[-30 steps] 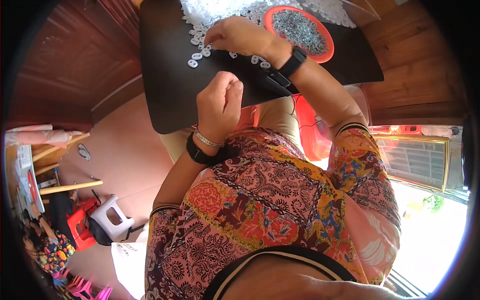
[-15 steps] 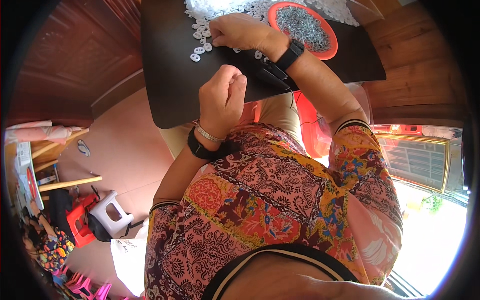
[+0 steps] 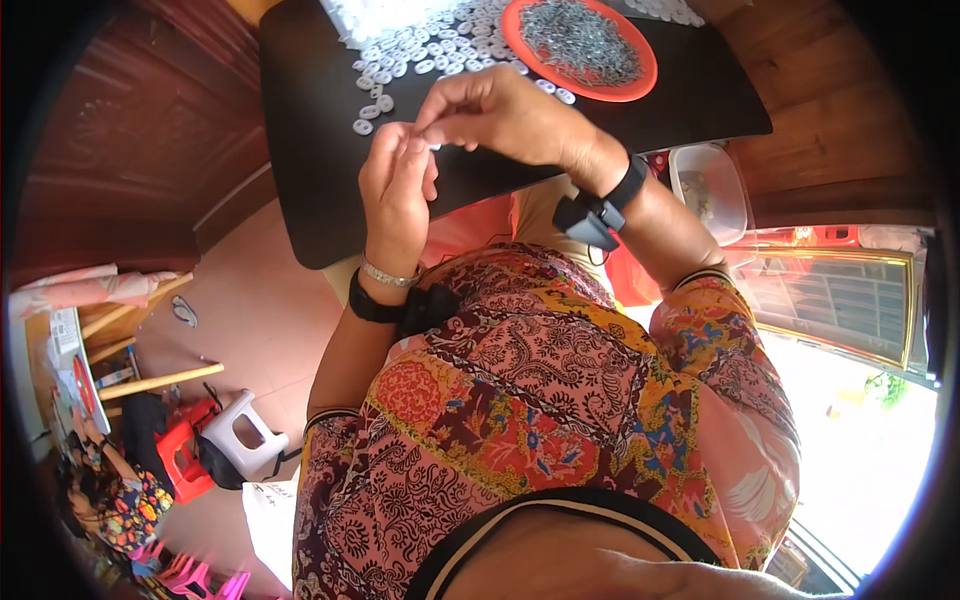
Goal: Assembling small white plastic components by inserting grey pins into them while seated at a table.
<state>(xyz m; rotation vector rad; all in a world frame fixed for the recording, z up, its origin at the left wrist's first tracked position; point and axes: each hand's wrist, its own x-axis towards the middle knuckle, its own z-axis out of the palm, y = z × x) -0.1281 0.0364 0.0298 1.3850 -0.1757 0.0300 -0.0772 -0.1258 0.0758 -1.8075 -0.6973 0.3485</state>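
Observation:
My left hand (image 3: 393, 195) and my right hand (image 3: 508, 118) meet fingertip to fingertip over the front part of the black table. A small white plastic piece (image 3: 435, 147) shows partly at the fingers of my left hand, which is closed on it. Thumb and forefinger of my right hand are pinched against the same spot; what they hold is hidden. Beyond the hands lie many oval white pieces with two holes (image 3: 456, 56). An orange plate (image 3: 648, 85) to the right is heaped with small metal pins or screws (image 3: 580, 42).
The black table (image 3: 310, 180) curves at its left corner. A clear plastic tub (image 3: 712, 185) stands below its right side. On the floor at left are a white stool (image 3: 240, 432), a red stool (image 3: 180, 465) and another person (image 3: 120, 500) in a floral top.
My right hand has drawn back from the white pieces and come to my left hand. My left hand has moved slightly left and away from me. The view has shifted a little.

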